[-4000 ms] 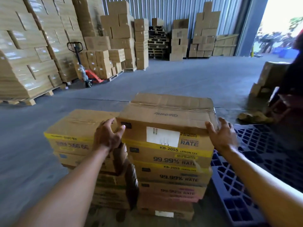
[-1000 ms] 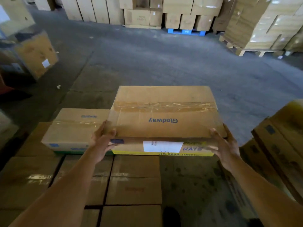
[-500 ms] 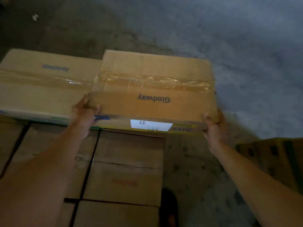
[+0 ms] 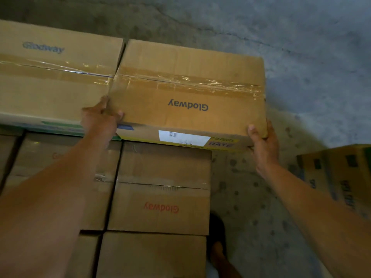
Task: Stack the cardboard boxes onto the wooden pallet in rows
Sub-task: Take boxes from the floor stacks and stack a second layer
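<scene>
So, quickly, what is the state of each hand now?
Left hand: holds the box at its near left corner.
Right hand: holds the same box at its near right corner.

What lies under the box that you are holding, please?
Beneath the held box, a lower box with a red logo shows; its far part and whatever lies below are covered.
</scene>
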`<state>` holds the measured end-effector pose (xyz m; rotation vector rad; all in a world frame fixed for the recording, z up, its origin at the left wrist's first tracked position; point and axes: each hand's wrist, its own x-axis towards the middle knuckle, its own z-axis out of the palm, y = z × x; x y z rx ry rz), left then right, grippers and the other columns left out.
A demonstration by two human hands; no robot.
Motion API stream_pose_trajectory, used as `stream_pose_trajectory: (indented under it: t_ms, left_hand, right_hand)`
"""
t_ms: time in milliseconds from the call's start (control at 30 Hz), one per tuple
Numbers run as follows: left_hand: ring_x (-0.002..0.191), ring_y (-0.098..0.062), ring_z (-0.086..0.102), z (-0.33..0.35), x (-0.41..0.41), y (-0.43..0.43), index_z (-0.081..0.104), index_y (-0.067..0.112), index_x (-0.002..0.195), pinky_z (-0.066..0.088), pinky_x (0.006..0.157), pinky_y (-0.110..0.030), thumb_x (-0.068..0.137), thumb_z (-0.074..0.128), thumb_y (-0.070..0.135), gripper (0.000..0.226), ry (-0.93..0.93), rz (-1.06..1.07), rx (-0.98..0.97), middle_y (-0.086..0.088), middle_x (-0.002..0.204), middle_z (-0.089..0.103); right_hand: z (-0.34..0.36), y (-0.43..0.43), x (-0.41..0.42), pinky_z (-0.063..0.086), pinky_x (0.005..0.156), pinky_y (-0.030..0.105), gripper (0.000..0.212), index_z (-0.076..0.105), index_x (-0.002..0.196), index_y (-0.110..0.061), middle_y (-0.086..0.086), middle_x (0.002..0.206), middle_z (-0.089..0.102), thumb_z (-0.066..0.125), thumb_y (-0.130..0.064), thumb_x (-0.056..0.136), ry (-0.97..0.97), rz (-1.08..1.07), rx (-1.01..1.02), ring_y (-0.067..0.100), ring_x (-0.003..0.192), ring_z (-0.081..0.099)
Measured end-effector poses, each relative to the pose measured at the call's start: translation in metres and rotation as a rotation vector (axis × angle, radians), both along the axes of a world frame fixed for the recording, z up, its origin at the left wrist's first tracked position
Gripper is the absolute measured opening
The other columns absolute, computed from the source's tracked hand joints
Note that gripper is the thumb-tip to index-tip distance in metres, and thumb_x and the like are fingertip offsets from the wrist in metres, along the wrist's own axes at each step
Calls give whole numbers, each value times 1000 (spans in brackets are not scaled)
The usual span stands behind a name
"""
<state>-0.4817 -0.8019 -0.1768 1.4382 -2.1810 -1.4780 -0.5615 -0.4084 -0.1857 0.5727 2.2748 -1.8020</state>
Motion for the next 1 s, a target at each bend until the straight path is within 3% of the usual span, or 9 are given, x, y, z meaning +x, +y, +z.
stream_pose_trajectory:
  t_ms: [200,700,900,1000]
  left_hand:
    - [127,-30,52,-7,4,-4,53,31,143,44,110,-39,81,82,29,69,-67,-23,-141,-10,144,46]
    - [128,-40,38,-3,11,-3,54,26,144,32,110,-34,91,71,31,56,-149,-100,-329,-17,143,34]
    - [126,-45,37,6,8,-2,51,24,145,33,109,-44,95,65,36,53,-289,-215,-431,-22,143,36]
    - [125,-47,36,18,10,4,51,20,143,34,107,-49,95,65,34,52,-326,-258,-466,-24,141,35]
  right_hand:
    - [-9,-7,7,45,110,48,72,28,158,-27,1,146,52,64,-38,96,26,53,68,20,128,54]
    - [-21,-18,0,44,112,44,78,21,159,-32,-4,148,50,65,-41,95,-10,83,52,14,128,52]
    - [-22,-15,-4,44,109,40,79,23,158,-33,-8,143,52,65,-48,93,-33,128,114,12,123,53]
    - [-12,-13,-5,40,112,42,81,24,158,-29,-2,151,47,63,-54,92,-84,202,199,23,133,49]
